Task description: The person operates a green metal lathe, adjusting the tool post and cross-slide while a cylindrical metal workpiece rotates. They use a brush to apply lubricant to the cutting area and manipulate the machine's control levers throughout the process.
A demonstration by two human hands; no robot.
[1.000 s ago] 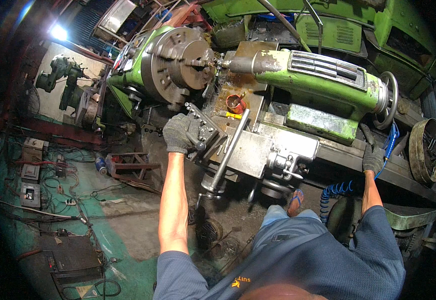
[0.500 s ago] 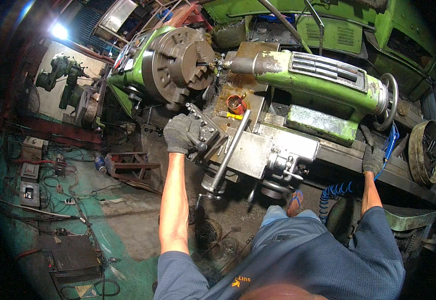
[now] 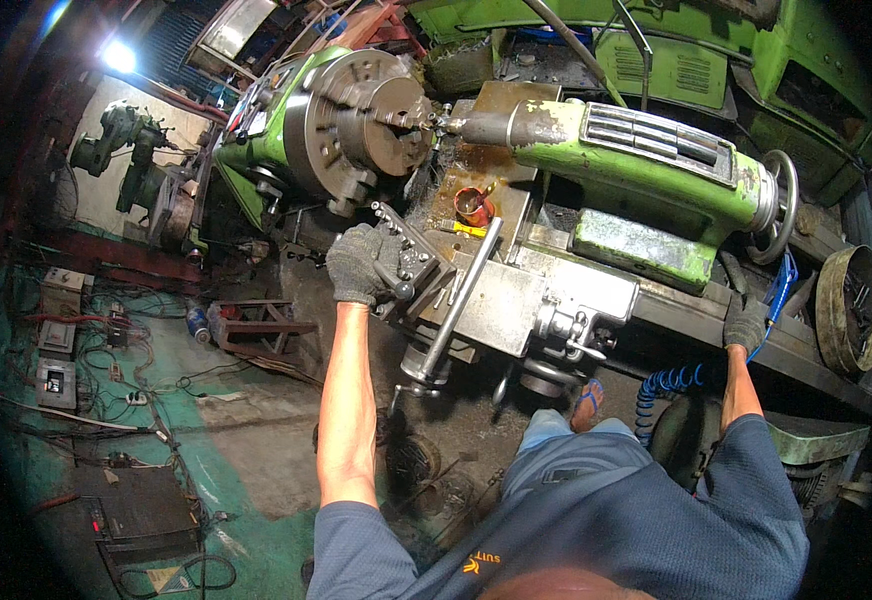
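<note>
My left hand (image 3: 361,264), in a grey knit glove, is curled over the left side of the lathe's tool post (image 3: 419,262). Beside its thumb side is a clamp lever (image 3: 396,284) with a round knob. Up ahead, the large jawed chuck (image 3: 354,128) faces the green tailstock (image 3: 626,145); a small workpiece (image 3: 418,118) sits between them. My right hand (image 3: 745,322), gloved too, is far right at the lathe bed (image 3: 696,310), beside a blue air hose (image 3: 782,288). Its fingers are dark and partly hidden, so whether it grips anything is unclear.
On the carriage stand a red cup (image 3: 473,206) with a brush-like handle and a yellow-handled tool (image 3: 469,229). A long steel bar (image 3: 466,298) slants from the cross slide. A round metal pan (image 3: 852,306) lies at right. Cables and boxes (image 3: 58,385) cover the left floor.
The chuck jaws stand in different positions and look smeared, so the chuck is turning. Both my hands keep their places; the view shifts very slightly.
</note>
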